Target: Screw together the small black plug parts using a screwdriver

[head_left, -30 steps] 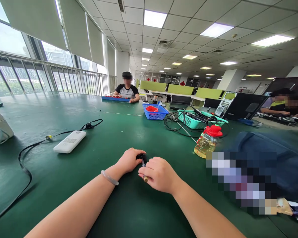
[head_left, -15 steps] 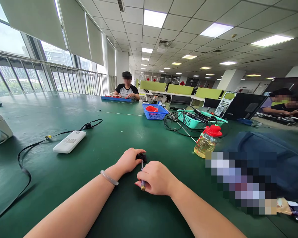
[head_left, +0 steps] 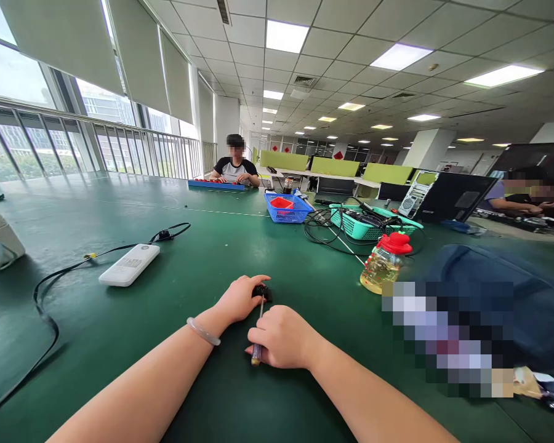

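Note:
On the green table (head_left: 203, 252), my left hand (head_left: 240, 298) grips a small black part (head_left: 263, 293) and keeps it against the surface. What kind of part it is cannot be made out. A screwdriver (head_left: 256, 353) with a see-through handle is in the closed fingers of my right hand (head_left: 284, 337). Its thin metal shaft points away from me and its tip is at the near side of the black part; whether it touches is unclear. A pale bangle (head_left: 204, 332) circles my left wrist.
To the left are a white power bank (head_left: 129, 264) and a black cable (head_left: 50, 289). Ahead on the right stand a blue basket (head_left: 289, 212), a teal basket (head_left: 360, 229) with cables and a red-lidded bottle (head_left: 382, 267). A dark blue bag (head_left: 503, 295) lies right. A person (head_left: 235, 166) sits opposite.
My right hand has drawn slightly toward me and to the left, and the screwdriver's handle end has swung left with it. My left hand and the black part stay in place.

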